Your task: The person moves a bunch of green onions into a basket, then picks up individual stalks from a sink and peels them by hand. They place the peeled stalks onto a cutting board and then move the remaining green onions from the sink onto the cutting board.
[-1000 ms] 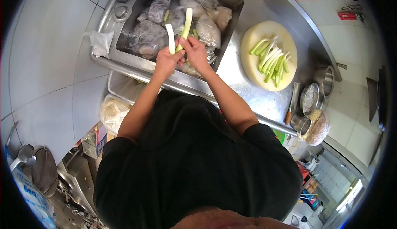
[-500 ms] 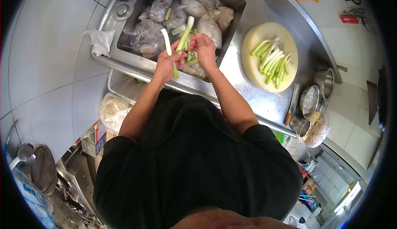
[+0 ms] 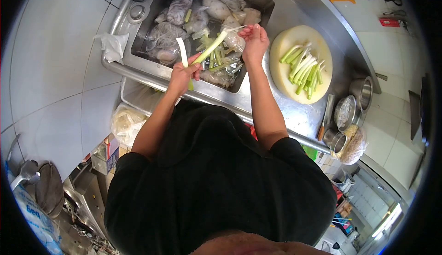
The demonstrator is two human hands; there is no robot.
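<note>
My left hand [image 3: 184,74] is closed around two scallion stalks over the sink [image 3: 258,47]. The thicker green scallion [image 3: 212,49] slants up to the right, its white end outward. A paler stalk [image 3: 182,48] stands up on the left, its green end below my fingers. Beyond that white end, my right hand [image 3: 254,42] pinches a thin pale strand [image 3: 238,27] stretching from the scallion's tip. Green trimmings [image 3: 216,61] lie among the bags below. Several scallion stalks [image 3: 304,68] are piled on the round cutting board [image 3: 277,81].
Clear bags with pale contents [image 3: 215,7] fill much of the sink. A knife [image 3: 326,117] lies right of the board, near metal bowls [image 3: 361,93] and a bagged item [image 3: 354,145]. White plastic [image 3: 113,46] hangs at the sink's left corner.
My right hand has moved up and right, away from my left hand, drawing the thin strand off the scallion. The held scallion now tilts further right.
</note>
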